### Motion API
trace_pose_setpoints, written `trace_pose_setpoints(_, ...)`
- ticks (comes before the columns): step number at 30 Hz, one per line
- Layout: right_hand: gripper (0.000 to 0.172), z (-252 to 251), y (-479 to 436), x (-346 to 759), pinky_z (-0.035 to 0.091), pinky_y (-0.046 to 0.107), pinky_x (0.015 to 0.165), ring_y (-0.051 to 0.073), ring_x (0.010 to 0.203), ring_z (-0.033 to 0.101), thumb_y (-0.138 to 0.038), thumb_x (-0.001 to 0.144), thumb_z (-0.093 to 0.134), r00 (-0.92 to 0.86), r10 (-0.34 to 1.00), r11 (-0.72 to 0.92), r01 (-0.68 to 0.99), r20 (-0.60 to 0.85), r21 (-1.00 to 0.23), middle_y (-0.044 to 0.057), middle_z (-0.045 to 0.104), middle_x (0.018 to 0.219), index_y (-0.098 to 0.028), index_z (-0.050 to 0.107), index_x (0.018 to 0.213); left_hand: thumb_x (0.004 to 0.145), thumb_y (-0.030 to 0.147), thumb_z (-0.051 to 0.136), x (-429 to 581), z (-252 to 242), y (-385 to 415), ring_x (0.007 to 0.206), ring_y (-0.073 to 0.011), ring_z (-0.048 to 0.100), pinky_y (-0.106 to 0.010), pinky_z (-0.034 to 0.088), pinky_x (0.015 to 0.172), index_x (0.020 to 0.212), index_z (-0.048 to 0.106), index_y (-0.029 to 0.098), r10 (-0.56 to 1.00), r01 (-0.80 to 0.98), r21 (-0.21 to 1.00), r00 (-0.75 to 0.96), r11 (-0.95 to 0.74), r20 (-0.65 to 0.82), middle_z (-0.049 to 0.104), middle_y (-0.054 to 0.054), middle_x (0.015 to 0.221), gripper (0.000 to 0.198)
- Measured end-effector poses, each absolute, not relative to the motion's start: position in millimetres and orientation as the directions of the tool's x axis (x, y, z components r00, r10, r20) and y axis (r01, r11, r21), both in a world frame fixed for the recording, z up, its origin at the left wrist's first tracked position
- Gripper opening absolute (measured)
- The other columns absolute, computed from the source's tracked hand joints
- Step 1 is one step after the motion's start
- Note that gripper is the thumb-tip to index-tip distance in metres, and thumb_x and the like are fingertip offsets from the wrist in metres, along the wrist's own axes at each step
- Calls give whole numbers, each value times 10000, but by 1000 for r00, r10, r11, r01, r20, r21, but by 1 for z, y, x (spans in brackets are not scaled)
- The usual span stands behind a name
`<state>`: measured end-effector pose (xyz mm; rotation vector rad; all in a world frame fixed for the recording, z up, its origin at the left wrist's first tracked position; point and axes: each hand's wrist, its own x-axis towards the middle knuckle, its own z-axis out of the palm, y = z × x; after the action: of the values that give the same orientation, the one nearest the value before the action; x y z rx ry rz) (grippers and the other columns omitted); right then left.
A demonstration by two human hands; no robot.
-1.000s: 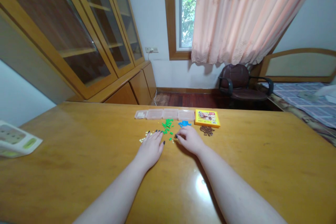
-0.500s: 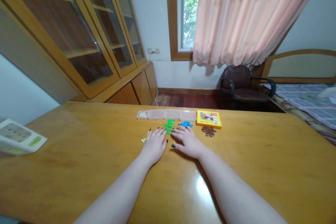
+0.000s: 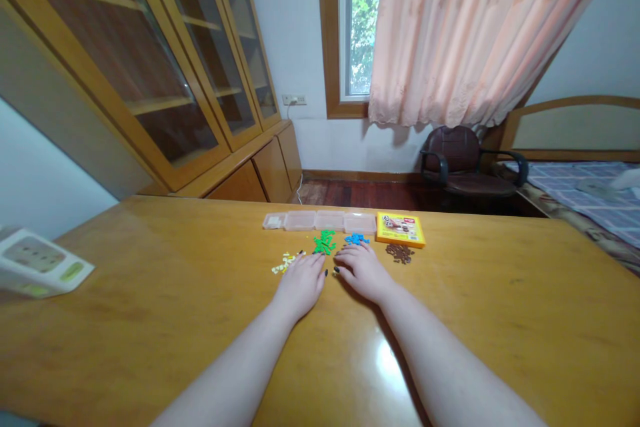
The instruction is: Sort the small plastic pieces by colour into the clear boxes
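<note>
The left hand [image 3: 303, 280] is lying palm down on the glossy yellow-brown wooden tabletop [image 3: 150, 293], its fingers [image 3: 311, 260] stretched out close together and gripping nothing. They are pointing away from the person at the heap of small green plastic pieces [image 3: 324, 242], with the tips just short of it. The right hand [image 3: 363, 270] is resting just beside it, palm down too, its fingers [image 3: 350, 255] loosely bent, a little apart and empty, aiming at the small cluster of blue plastic pieces [image 3: 356, 239].

Four heaps are lying in a left-to-right line: pale yellow plastic pieces [image 3: 283, 262] by the left hand, then green, blue, and dark brown plastic pieces [image 3: 399, 253] furthest right. Behind them one clear plastic compartment box [image 3: 320, 221] is stretching its long axis left to right, showing four sections in a row, and one flat yellow cardboard box [image 3: 400, 229] is sitting at its right end.

The box row is sitting close to the far tabletop edge. Wide bare wood is spreading to both sides and toward the person, and a white and green plastic device [image 3: 40, 270] is sitting well apart at the left edge.
</note>
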<state>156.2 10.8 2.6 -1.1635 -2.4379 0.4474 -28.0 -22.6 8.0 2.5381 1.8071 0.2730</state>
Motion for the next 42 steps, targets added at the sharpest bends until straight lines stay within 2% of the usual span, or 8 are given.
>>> trace_pose_setpoints(3,293,1,11,157,100,444,1079,215,1184,448,-351,889,457,-583,790,599,668,189,-441,55,644,1131,-239,643,1086,897,255,368,-28,8,-23,1086,-211,566,-409,337,1051,1145,598,168,947,946,108,291,-306,138,629,-96,1171,349)
trace_pose_setpoints(8,519,-2,8,156,20,534,1077,287,1349,221,-507,873,432,-616,778,600,669,126,-437,68,430,1399,-258,453,1328,891,304,391,-26,5,-19,1241,-225,447,-441,267,1095,1281,486,157,946,941,104,318,-323,61,499,-111,1341,427)
trace_pose_setpoints(11,474,0,9,156,41,516,1083,269,1325,277,-482,882,435,-572,805,575,683,158,-451,70,470,1366,-249,495,1290,900,343,376,-28,3,-18,1290,-233,386,-447,233,1110,1323,433,137,940,935,100,335,-340,61,434,-119,1394,474)
trace_pose_setpoints(16,328,2,11,157,62,488,1087,237,1257,380,-404,891,456,-549,814,569,692,188,-444,67,605,1204,-240,616,1126,920,330,314,-33,2,-17,1194,-233,481,-451,248,1094,1225,533,134,964,972,94,195,-214,180,555,-125,1270,423)
trace_pose_setpoints(23,534,-6,12,158,36,527,1084,290,1353,211,-515,869,437,-582,799,584,691,152,-426,62,368,1440,-246,449,1331,908,431,312,-34,-8,-12,1318,-261,331,-552,160,1104,1306,460,177,975,978,71,186,-196,120,472,-83,1370,495)
trace_pose_setpoints(29,266,-3,17,160,355,329,897,199,981,532,-297,897,432,-399,857,509,750,325,-422,69,662,973,-188,664,966,891,377,325,-55,-3,-1,1318,-260,332,-517,171,1110,1334,428,168,987,996,50,65,-73,147,421,-84,1408,500)
trace_pose_setpoints(37,274,-5,21,162,358,280,757,173,818,533,-283,900,425,-381,857,504,762,348,-406,48,651,820,-194,664,800,897,395,287,-72,-1,33,1367,-224,246,-464,189,1114,1400,317,178,990,990,37,139,-139,5,240,-62,1499,549)
trace_pose_setpoints(42,299,-1,19,162,364,257,702,159,760,549,-272,897,418,-398,878,475,785,265,-397,54,646,774,-186,660,743,904,373,272,-72,-4,31,1363,-214,259,-460,181,1115,1358,397,229,989,988,42,149,-150,15,269,-40,1489,492)
